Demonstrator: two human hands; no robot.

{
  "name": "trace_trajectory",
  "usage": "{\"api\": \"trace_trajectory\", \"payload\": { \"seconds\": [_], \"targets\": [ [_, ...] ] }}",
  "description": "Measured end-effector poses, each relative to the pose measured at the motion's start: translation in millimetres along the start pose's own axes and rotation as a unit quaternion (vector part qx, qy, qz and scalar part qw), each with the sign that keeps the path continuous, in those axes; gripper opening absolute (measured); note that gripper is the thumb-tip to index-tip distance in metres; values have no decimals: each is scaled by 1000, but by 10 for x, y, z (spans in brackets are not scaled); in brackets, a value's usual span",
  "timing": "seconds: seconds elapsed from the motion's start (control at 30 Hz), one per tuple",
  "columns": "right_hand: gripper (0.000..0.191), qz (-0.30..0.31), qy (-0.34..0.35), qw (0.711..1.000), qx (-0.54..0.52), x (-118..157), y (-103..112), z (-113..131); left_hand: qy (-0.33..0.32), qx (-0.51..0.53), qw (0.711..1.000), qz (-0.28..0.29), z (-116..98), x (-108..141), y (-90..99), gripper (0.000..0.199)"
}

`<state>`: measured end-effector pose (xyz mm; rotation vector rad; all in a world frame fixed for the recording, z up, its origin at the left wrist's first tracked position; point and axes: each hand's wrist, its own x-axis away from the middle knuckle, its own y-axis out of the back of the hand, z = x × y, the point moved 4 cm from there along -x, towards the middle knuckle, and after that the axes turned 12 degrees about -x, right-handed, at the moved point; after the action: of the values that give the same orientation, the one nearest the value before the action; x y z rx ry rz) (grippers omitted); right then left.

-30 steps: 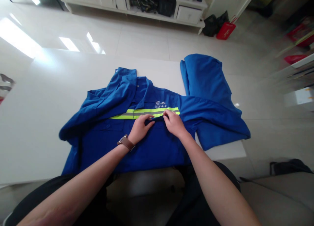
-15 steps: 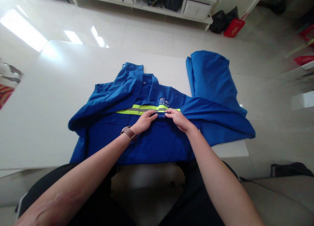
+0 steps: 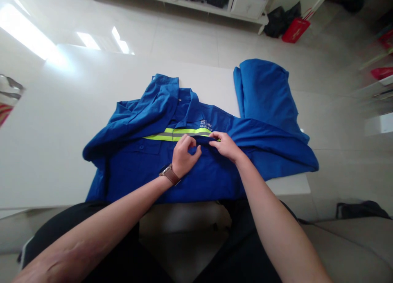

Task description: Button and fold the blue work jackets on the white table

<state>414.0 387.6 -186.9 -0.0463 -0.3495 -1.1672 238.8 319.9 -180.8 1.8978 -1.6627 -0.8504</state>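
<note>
The floor [image 3: 334, 131] spreads out beyond the jacket [image 3: 208, 178] and to its right, pale and glossy. A white counter [image 3: 55, 131] bears the jacket and runs on well past its left side. Well beyond the jacket's collar end stands a white cabinet [image 3: 248, 5]. Below and to the right of the jacket is a beige seat [image 3: 346, 242].

The jacket itself, blue, lies front up on the counter, its hem at the near edge, just before the person's dark-clad knees [image 3: 61, 219]. To its right sits a thick blue cloth [image 3: 264, 90], folded over on itself. The jacket's right sleeve [image 3: 267, 142] lies across that cloth; the left sleeve [image 3: 138, 121] is turned inward over the jacket's front, cuff beside the collar [image 3: 192, 105]. Well past the jacket, towards the far right, a black bag [image 3: 274, 23] and a red bag [image 3: 295, 30] stand side by side on the floor.

The right hand [image 3: 215, 139] pinches a raised flap [image 3: 202, 139] at the jacket's chest between thumb and fingers. The left hand [image 3: 193, 144] is at the flap's other end, fingers bent, thumb parted from them. A yellow and grey stripe [image 3: 166, 134] crosses the jacket's chest. A brown-strapped watch [image 3: 170, 174] circles the left wrist, over the jacket's middle. Above the stripe is a small white logo [image 3: 205, 124]; below it, on the jacket's left, a button [image 3: 141, 147].
</note>
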Motion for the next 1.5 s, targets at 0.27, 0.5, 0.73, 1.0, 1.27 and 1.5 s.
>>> {"api": "trace_trajectory", "payload": {
  "seconds": [0.27,0.5,0.73,1.0,1.27,1.5],
  "targets": [
    [7,20,44,994,97,42,14,-3,-38,51,990,123,20,42,-227,11],
    [17,49,25,997,62,70,57,-5,-7,103,989,103,35,-105,-149,45],
    [14,74,23,996,50,70,-39,23,-9,133,981,142,34,-160,-185,11],
    [14,62,-33,993,-99,64,-125,119,132,366,890,237,131,-204,-321,18],
    [12,77,-79,959,-260,149,-184,175,206,517,787,265,-5,-140,-293,26],
    [25,41,-81,960,-266,104,-180,127,240,563,746,261,34,-181,-276,24]
  ]
}}
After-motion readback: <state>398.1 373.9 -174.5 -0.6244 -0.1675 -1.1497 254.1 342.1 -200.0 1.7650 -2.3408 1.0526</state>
